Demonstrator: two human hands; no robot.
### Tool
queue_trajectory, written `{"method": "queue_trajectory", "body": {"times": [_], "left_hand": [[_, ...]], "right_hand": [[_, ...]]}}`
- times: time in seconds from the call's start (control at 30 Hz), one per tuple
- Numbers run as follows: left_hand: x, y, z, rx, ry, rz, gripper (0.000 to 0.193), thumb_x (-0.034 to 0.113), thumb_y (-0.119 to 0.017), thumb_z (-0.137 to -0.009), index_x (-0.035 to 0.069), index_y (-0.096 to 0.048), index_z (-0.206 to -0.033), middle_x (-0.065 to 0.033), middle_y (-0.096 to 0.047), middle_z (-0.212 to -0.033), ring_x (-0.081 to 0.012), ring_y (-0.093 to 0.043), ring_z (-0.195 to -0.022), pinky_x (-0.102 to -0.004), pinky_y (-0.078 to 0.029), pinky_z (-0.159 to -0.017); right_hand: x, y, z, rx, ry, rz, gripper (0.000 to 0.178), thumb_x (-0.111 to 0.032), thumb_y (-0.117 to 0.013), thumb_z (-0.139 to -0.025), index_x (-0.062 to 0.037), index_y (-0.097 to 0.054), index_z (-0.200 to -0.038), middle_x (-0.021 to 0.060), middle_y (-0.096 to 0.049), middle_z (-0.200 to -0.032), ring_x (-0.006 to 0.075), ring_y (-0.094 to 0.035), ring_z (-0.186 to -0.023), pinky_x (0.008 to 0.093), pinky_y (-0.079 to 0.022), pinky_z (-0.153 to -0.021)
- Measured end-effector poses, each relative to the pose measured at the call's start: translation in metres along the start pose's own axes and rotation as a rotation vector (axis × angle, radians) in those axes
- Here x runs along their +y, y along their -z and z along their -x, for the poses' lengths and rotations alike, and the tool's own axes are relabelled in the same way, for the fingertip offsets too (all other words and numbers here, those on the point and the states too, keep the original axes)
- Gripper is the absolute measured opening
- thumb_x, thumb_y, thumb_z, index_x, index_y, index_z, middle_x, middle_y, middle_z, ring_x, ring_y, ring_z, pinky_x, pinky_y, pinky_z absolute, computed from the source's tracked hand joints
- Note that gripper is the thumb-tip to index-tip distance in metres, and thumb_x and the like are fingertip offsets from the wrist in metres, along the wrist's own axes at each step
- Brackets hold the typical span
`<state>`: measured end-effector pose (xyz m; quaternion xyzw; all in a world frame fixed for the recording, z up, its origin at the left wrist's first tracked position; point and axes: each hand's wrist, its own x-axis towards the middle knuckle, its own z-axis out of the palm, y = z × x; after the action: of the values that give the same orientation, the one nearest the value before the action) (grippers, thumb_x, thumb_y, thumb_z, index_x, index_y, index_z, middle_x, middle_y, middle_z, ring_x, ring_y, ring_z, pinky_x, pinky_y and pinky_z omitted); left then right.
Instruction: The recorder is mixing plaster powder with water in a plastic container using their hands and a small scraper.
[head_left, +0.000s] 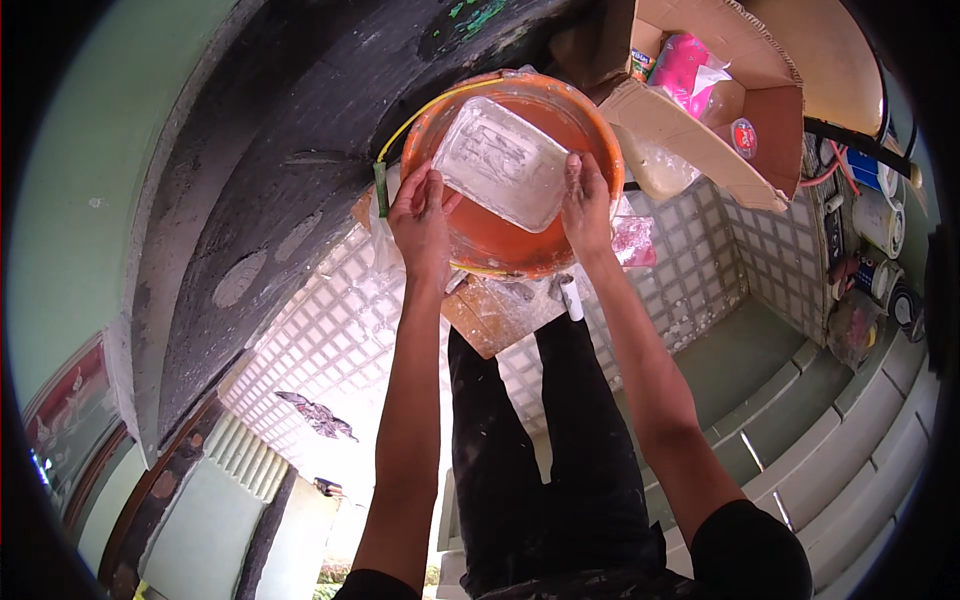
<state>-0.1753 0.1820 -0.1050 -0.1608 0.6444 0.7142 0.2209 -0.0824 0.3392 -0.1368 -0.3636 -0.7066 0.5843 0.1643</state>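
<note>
A shallow rectangular tray (pixel 503 158), whitish and smeared with pale residue, is held tilted over a round orange bucket (pixel 612 150). My left hand (pixel 422 222) grips its lower left corner with the fingertips. At the right end my right hand (pixel 587 203) is closed on the edge, thumb on top. Reddish-orange shows inside the bucket around the tray; whether it holds liquid I cannot tell. A yellow handle with a green grip (pixel 381 188) hangs on the bucket's left side.
An open cardboard box (pixel 690 140) with a pink package stands at the far right. A stained brown board (pixel 495 315) and a small white roll (pixel 571 298) lie below the bucket. Dark slab (pixel 260 190) runs along the left; several cans (pixel 880 220) stand at right, by pale steps (pixel 800 440).
</note>
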Motion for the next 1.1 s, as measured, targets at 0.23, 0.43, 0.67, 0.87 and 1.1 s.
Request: {"method": "queue_trajectory", "body": {"times": [0.23, 0.43, 0.67, 0.87, 1.1], "left_hand": [[0.003, -0.004, 0.003, 0.012, -0.144, -0.194, 0.028, 0.007, -0.056, -0.092, -0.001, -0.053, -0.118, -0.0099, -0.061, -0.105, -0.0141, -0.06, -0.094, -0.0287, -0.053, -0.081], [0.002, -0.002, 0.003, -0.054, -0.108, -0.13, 0.03, 0.008, -0.056, -0.092, -0.002, -0.049, -0.12, -0.011, -0.059, -0.108, -0.0138, -0.058, -0.096, -0.0286, -0.051, -0.084], [-0.011, -0.002, -0.002, -0.169, -0.037, -0.081, 0.041, 0.008, -0.058, -0.09, -0.003, -0.041, -0.126, -0.0123, -0.05, -0.122, -0.0154, -0.054, -0.105, -0.0297, -0.049, -0.09], [-0.007, 0.0, -0.011, -0.289, -0.035, 0.319, 0.035, -0.003, -0.057, -0.084, 0.002, -0.044, -0.116, -0.0092, -0.046, -0.122, -0.0186, -0.05, -0.113, -0.0351, -0.042, -0.1], [-0.008, 0.004, -0.007, -0.287, -0.138, 0.494, 0.028, 0.0, -0.052, -0.085, 0.003, -0.047, -0.113, -0.0101, -0.052, -0.118, -0.0197, -0.053, -0.11, -0.0372, -0.042, -0.099]], "right_hand": [[0.009, -0.015, 0.004, 0.024, -0.083, -0.172, 0.041, -0.031, -0.04, -0.1, 0.0083, -0.049, -0.107, 0.0113, -0.057, -0.091, 0.0146, -0.049, -0.086, 0.0269, -0.042, -0.078], [-0.021, 0.003, 0.006, 0.031, 0.034, -0.083, 0.037, -0.028, -0.038, -0.101, 0.0059, -0.05, -0.107, 0.0126, -0.058, -0.092, 0.0155, -0.05, -0.086, 0.029, -0.042, -0.08], [-0.041, 0.016, 0.009, 0.052, 0.101, 0.052, 0.029, -0.02, -0.036, -0.101, 0.0021, -0.051, -0.112, 0.0184, -0.058, -0.098, 0.0247, -0.055, -0.095, 0.0316, -0.041, -0.089], [-0.036, 0.031, 0.007, 0.008, 0.567, 0.295, 0.025, -0.008, -0.041, -0.096, 0.0, -0.051, -0.118, 0.0196, -0.05, -0.125, 0.0357, -0.05, -0.116, 0.0408, -0.037, -0.1], [-0.027, 0.035, 0.011, -0.026, 0.895, 0.206, 0.032, 0.0, -0.05, -0.088, -0.0027, -0.051, -0.12, 0.026, -0.041, -0.135, 0.0417, -0.042, -0.126, 0.0473, -0.033, -0.105]]}}
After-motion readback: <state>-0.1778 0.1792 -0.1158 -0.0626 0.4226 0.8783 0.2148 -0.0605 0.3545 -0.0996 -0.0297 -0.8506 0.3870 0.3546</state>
